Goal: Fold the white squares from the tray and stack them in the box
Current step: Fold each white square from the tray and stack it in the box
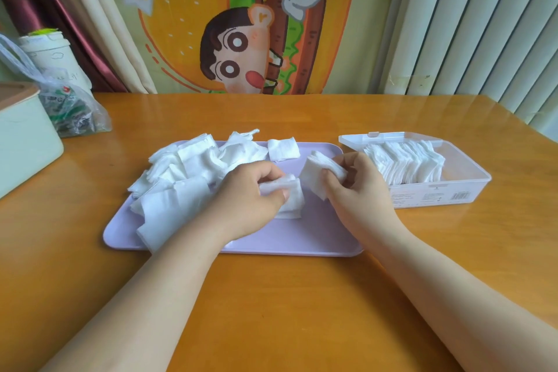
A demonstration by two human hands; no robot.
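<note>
Brown wooden table holds it all. On it sits a purple tray, and just right of it a clear box with folded squares standing in a row. A pile of white squares fills the tray's left side. The right hand pinches a folded square; the box lies to its right, very near. The left hand pinches another square on the tray.

I'm looking at a glossy orange-brown wooden table with soft light glaring off its far right corner. Behind it hangs a cartoon burger cloth, with maroon-and-cream curtains on the left and white ribbed vertical slats (blinds or panelling, I can't tell) on the right.
</note>
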